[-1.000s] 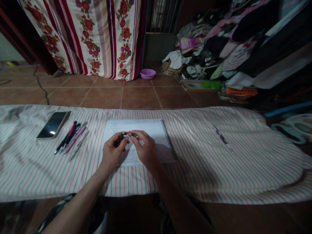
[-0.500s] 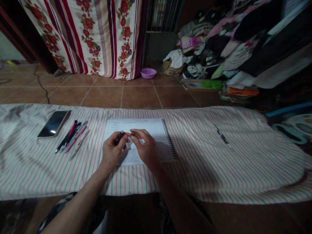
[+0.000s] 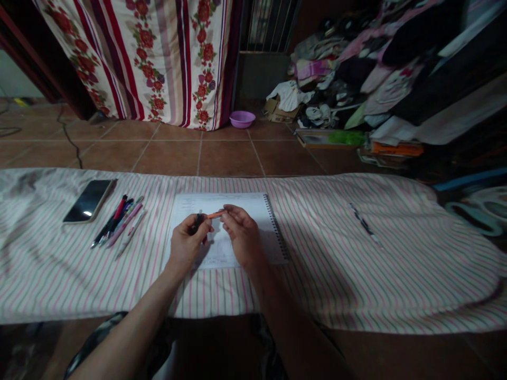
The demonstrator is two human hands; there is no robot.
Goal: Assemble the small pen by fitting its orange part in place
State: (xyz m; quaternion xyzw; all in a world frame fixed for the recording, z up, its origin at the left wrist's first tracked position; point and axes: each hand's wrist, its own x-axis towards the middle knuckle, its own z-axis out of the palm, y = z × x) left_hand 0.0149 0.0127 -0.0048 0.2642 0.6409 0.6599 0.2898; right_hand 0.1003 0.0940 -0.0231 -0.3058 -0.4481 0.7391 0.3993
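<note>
I hold my two hands close together above the open spiral notebook (image 3: 247,203), which lies between the near and far edges of the striped, cloth-covered tabletop (image 3: 309,295). My left hand (image 3: 187,240) is curled narrow around a dark pen (image 3: 196,224), and a slim orange stick (image 3: 215,215) bridges the gap from those fingers to the pinched fingertips of my right hand (image 3: 244,232). Whether the stick is joined to the dark pen I cannot tell, since my left fingers cover that end. The stick is thin and I have it only by the tips, so a loose pinch could let it drop onto the page and roll toward the near edge, where it might fall to the floor. Pulling the hands apart at an angle could bend or snap it, and a small part hidden in my left fingers, if there is one, might slip out. A careless sweep of my left forearm could scatter the bundle of pens (image 3: 119,224) beside the phone (image 3: 87,203), which sits nearer the far edge; the black-and-white pen (image 3: 365,226), toward the rounded right end, lies well apart.
</note>
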